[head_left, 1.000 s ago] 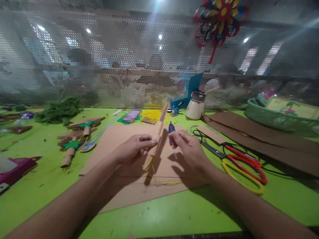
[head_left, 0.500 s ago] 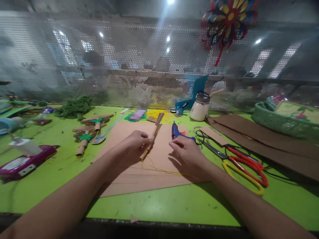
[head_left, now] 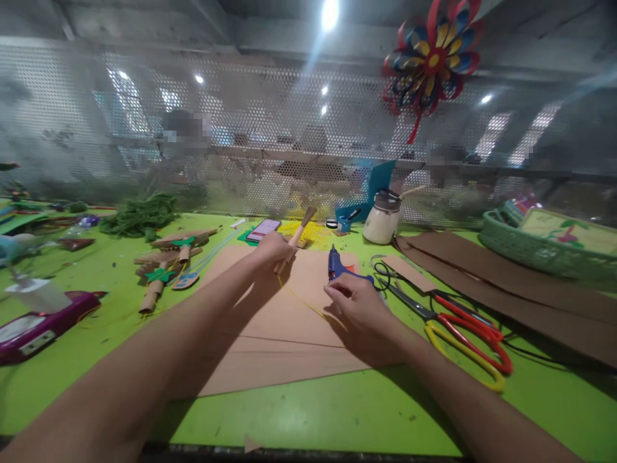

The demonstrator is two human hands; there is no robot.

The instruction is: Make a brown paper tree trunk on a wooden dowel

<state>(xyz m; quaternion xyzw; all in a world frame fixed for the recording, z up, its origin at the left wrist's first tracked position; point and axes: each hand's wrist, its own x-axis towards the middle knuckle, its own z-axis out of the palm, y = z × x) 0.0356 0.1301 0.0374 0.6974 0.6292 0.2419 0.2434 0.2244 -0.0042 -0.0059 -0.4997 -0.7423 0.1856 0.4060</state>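
Left hand [head_left: 274, 252]'s gripping a rolled brown cardboard stick [head_left: 295, 243]; right hand [head_left: 354, 297]'s pinched beside the blue glue gun [head_left: 335, 265], can't tell if it's holding anything.

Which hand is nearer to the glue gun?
The right hand. It is just on the near side of the glue gun, by its handle. The left hand is farther off, to the left of it, holding the cardboard stick.
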